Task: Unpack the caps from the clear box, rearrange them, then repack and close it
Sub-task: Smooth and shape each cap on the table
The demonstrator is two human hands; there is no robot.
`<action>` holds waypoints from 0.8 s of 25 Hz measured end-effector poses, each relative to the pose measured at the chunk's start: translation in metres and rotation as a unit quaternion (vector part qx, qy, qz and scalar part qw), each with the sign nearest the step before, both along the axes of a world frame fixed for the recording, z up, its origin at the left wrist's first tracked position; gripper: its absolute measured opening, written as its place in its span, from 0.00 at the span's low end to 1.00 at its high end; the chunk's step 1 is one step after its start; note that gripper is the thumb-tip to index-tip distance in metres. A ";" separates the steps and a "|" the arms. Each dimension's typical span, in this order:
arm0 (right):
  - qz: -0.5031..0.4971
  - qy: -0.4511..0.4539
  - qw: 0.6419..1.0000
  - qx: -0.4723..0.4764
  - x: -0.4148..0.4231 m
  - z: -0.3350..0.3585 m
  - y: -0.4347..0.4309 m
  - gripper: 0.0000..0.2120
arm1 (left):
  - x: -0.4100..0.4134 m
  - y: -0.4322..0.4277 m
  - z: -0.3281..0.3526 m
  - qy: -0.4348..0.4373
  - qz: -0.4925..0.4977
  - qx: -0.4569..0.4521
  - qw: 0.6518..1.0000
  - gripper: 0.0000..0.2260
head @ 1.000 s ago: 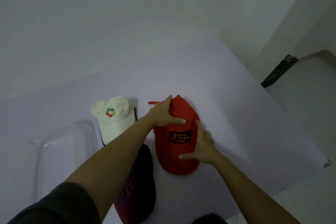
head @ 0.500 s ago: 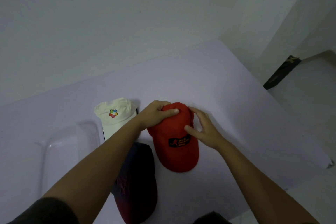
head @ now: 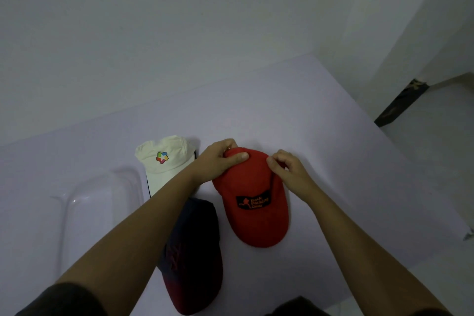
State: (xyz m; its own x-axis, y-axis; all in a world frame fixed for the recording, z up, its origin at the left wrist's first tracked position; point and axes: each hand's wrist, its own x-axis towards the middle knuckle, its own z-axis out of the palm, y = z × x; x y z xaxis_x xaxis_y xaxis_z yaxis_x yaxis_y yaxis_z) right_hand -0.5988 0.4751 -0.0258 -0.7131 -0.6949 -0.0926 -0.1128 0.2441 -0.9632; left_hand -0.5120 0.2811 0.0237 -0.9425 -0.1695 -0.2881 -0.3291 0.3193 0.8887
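The white table (head: 282, 115) carried everything. The clear box (head: 87, 202) lay well to the left of the red cap (head: 256, 215), open at the top, and I saw no cap in it. The dark cap (head: 197, 251) lay just left of the red cap, partly under the left forearm. The red cap itself lay flat, with its brim toward me and its patch facing up. The white cap (head: 164, 164) sat to the left of the red cap's far end.

The left hand (head: 218, 161) gripped the far end of the red cap, thumb on top and fingers curled behind. The right hand (head: 289, 174) had changed most. A second before it lay flat on the cap's right side near the patch. At this moment it pinched the crown at the far end, close to the left thumb. The red strap that had stuck out behind the cap was no longer visible. I judged that the crown was being tucked flat, so the rearranging was in progress and repacking had not yet started.
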 end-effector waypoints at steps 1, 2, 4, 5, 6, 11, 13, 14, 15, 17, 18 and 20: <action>-0.002 -0.008 1.000 -0.010 -0.001 0.000 0.000 0.13 | 0.001 0.001 0.002 -0.003 0.009 0.032 0.999 0.07; 0.000 -0.012 1.000 -0.014 0.000 -0.001 0.000 0.12 | 0.001 0.002 0.002 -0.001 0.006 0.045 0.999 0.04; 0.003 -0.019 1.000 -0.021 -0.001 -0.003 -0.001 0.09 | -0.002 0.003 0.003 0.015 -0.022 0.025 0.999 0.05; 0.003 -0.024 0.999 -0.027 -0.002 -0.003 -0.002 0.08 | -0.003 0.006 0.004 0.020 -0.036 0.016 0.999 0.05; 0.005 -0.033 0.999 -0.035 -0.002 -0.002 -0.003 0.08 | -0.004 0.008 0.005 0.019 -0.044 0.006 0.999 0.05; 0.008 -0.059 0.997 -0.041 -0.001 0.007 -0.009 0.11 | -0.004 0.012 -0.006 0.011 0.000 -0.043 0.999 0.13; -0.012 -0.069 0.996 -0.050 0.000 0.006 -0.009 0.11 | 0.003 0.012 -0.010 0.010 0.062 0.001 0.998 0.10; -0.021 -0.068 0.996 -0.053 -0.001 0.005 -0.009 0.10 | 0.008 0.010 -0.012 0.012 0.089 0.010 0.996 0.12; -0.030 -0.067 0.996 -0.056 -0.001 0.003 -0.009 0.10 | 0.013 0.007 -0.014 0.008 0.106 0.006 0.994 0.15; -0.051 -0.057 0.995 -0.068 -0.001 -0.001 -0.010 0.09 | 0.024 0.004 -0.020 -0.025 0.112 0.010 0.993 0.21; -0.060 -0.049 0.994 -0.076 -0.001 -0.002 -0.011 0.09 | 0.029 0.004 -0.023 -0.043 0.103 0.026 0.993 0.22; -0.076 -0.033 0.993 -0.088 0.000 -0.004 -0.016 0.08 | 0.037 0.007 -0.028 -0.058 0.088 0.047 0.993 0.21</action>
State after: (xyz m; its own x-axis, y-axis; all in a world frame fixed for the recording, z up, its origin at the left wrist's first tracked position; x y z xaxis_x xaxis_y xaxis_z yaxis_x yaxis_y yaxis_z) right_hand -0.5984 0.4595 -0.0294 -0.8071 -0.5897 -0.0286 -0.0233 0.0802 -0.9965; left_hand -0.4753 0.2885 -0.0042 -0.8604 -0.2950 -0.4154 -0.4742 0.1652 0.8648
